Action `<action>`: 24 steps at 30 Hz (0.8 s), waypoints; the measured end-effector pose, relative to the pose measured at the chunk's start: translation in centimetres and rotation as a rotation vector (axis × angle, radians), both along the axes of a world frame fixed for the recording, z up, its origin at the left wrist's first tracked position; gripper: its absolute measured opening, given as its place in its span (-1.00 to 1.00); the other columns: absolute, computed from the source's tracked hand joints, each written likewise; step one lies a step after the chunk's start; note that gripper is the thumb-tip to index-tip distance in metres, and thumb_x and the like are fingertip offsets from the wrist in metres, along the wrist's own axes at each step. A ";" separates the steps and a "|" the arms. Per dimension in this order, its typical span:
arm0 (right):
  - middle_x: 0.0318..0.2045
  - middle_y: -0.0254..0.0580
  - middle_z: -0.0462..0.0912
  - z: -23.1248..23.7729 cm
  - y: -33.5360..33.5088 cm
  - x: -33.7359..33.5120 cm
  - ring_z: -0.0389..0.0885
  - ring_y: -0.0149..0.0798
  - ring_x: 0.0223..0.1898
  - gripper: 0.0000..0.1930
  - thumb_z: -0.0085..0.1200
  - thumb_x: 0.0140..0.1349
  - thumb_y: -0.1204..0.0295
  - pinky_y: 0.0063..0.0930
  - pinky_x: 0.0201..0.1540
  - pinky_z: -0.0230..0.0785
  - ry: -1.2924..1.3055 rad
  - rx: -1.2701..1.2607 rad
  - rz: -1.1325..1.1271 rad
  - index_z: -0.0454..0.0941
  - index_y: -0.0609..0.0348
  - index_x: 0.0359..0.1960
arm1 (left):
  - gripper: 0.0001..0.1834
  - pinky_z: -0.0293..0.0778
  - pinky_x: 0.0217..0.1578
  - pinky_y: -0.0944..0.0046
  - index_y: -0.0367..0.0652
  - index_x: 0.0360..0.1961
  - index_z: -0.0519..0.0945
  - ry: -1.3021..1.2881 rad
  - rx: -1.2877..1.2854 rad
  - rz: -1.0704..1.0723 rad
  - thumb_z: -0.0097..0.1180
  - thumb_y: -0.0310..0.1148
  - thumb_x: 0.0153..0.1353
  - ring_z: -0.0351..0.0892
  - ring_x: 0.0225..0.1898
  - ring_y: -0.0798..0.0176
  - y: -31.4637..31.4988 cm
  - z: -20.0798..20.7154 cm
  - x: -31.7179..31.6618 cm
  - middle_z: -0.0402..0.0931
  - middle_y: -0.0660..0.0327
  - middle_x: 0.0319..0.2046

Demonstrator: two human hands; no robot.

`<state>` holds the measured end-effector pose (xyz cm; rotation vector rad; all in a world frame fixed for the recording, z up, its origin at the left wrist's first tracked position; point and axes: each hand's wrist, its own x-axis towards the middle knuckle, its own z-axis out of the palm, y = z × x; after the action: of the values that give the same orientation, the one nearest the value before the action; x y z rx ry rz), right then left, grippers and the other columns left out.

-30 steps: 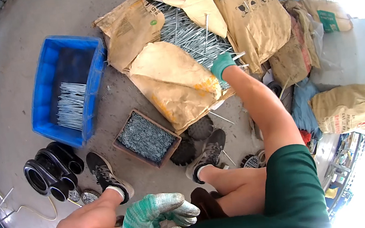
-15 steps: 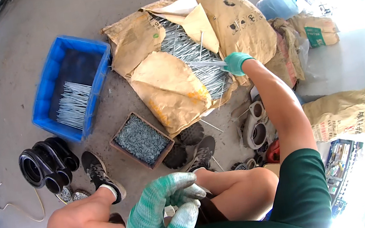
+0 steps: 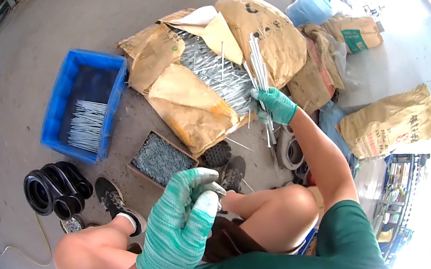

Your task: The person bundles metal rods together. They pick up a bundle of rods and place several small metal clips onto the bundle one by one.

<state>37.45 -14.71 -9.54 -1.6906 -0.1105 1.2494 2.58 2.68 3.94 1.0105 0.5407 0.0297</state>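
My right hand [image 3: 276, 106], in a green knit glove, grips a bundle of long, thin metal rods [image 3: 258, 65] held nearly upright. It is beside the right edge of a torn brown paper sack [image 3: 188, 97], where many more such rods [image 3: 215, 74] lie loose. My left hand [image 3: 182, 227], gloved alike, is close to my body above my lap. Its fingers curl in toward the thumb; whatever they may hold is hidden. In front of it stands an open box [image 3: 162, 158] of small grey metal pieces.
A blue plastic bin [image 3: 49, 127] at the left holds a stack of rods [image 3: 87, 125]. Black ring-shaped parts [image 3: 52, 190] lie near my foot. Brown sacks [image 3: 387, 124] and a shelf of goods [image 3: 398, 202] are on the right. A few stray rods lie on the floor.
My right hand has drawn back toward me and lifted the rods off the pile, turning them from level to upright. The left hand stays curled in nearly the same place.
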 end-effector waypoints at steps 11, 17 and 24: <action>-0.60 -0.37 0.40 -21.0 -13.7 6.3 0.28 -0.43 -0.75 -0.82 0.15 0.29 0.27 -0.39 -0.74 0.17 -0.411 -0.428 -0.303 0.51 0.03 -0.18 | -0.61 0.50 -0.14 0.25 -0.26 0.09 0.41 0.018 0.029 0.082 0.03 -0.22 0.38 0.54 -0.23 0.26 -0.5 0.4 -1.1 0.55 0.06 -0.19; -0.10 0.23 0.64 -27.5 -7.6 5.0 0.60 0.20 0.00 -0.60 0.03 0.28 0.11 -0.03 0.03 0.45 -0.826 -0.873 0.030 0.54 0.20 -0.07 | -0.55 0.45 -0.07 0.30 -0.24 0.17 0.37 0.229 0.114 -0.006 0.01 -0.17 0.41 0.49 -0.14 0.33 0.7 0.6 0.1 0.52 0.17 -0.11; -0.21 0.22 0.68 -29.8 -12.1 7.9 0.69 0.14 -0.15 -0.60 0.01 0.26 0.15 -0.08 -0.14 0.54 -0.861 -0.963 0.192 0.54 0.33 -0.22 | -0.56 0.45 -0.09 0.31 -0.26 0.16 0.39 0.239 0.041 -0.098 0.04 -0.19 0.39 0.51 -0.18 0.34 1.0 0.0 2.3 0.54 0.16 -0.12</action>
<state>45.39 -26.79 -39.37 -3.0418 -0.2046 0.6054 4.90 3.67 3.98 1.0860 0.7103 -0.1696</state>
